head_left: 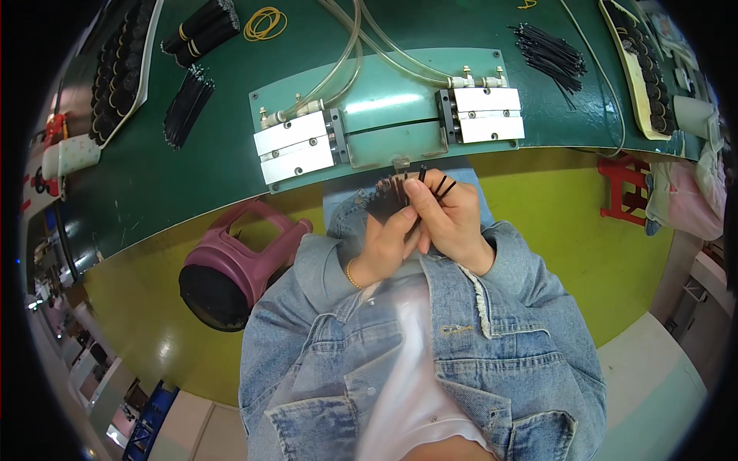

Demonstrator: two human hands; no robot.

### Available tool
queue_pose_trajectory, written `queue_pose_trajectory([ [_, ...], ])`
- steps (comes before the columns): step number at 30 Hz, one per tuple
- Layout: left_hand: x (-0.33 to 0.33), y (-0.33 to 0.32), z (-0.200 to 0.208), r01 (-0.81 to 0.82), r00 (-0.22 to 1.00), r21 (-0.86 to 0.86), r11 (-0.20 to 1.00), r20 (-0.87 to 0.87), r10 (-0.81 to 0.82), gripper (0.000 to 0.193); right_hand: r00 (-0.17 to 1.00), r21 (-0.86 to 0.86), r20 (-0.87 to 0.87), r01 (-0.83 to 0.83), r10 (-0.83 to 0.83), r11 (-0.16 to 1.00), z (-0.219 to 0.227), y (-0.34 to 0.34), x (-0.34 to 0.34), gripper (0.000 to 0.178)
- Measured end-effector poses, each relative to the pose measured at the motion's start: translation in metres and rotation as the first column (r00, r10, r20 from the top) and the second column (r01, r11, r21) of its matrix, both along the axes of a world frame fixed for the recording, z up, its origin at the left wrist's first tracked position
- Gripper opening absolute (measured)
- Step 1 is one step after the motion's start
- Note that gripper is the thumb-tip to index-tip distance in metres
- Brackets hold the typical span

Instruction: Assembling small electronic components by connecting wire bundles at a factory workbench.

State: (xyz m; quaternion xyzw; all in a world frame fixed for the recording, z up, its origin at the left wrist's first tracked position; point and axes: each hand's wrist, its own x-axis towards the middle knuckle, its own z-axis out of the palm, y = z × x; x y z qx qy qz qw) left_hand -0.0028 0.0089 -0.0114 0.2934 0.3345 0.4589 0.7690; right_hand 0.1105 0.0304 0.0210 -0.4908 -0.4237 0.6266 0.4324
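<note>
Both hands are together at chest height, just in front of the table's near edge. My left hand [386,247] is closed round a bundle of thin black wires [387,198], whose ends fan out, partly blurred. My right hand [452,221] touches the left one, its thumb and fingers pinching some black wires [443,187] that poke out between the fingers. Beyond the hands lies a pale green fixture plate [384,65] carrying a left metal block [296,147] and a right metal block [490,115]. One thin black wire [393,127] stretches between the blocks.
Clear hoses [350,46] run to both blocks. Wire bundles lie at left [188,107] and right [547,60], near yellow rubber bands [265,24]. Trays of black coils stand at far left [146,69] and far right [626,65]. A pink stool [231,257] and red stool [623,188] flank me.
</note>
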Motion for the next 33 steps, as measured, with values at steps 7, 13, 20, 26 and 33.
queue_pose_trajectory([
  [7, 0.0077, 0.0019, 0.0073, -0.103, 0.987, 0.030, 0.994, -0.118, 0.105, 0.021, 0.999, 0.031, 0.035, 0.009, -0.010, 0.999, -0.0032, 0.0036, -0.0023, 0.022],
  [13, 0.0071, 0.0034, 0.0042, -0.097, 0.988, 0.033, 0.995, -0.116, 0.101, 0.023, 1.000, 0.017, 0.002, 0.026, -0.026, 1.000, -0.0030, 0.0071, -0.0034, 0.024],
  [20, 0.0074, 0.0042, 0.0056, -0.110, 0.989, 0.026, 0.994, -0.093, 0.112, 0.023, 0.999, -0.012, -0.031, 0.038, -0.038, 0.999, -0.0041, 0.0070, -0.0053, 0.023],
  [26, 0.0067, 0.0044, 0.0050, -0.104, 0.989, 0.015, 0.994, -0.107, 0.105, 0.024, 0.999, -0.013, -0.024, 0.042, -0.042, 0.999, -0.0037, 0.0075, -0.0053, 0.023],
  [33, 0.0057, 0.0019, 0.0043, -0.113, 0.990, 0.033, 0.993, -0.079, 0.116, 0.024, 1.000, 0.010, -0.009, 0.015, -0.015, 1.000, -0.0024, 0.0052, -0.0035, 0.023],
])
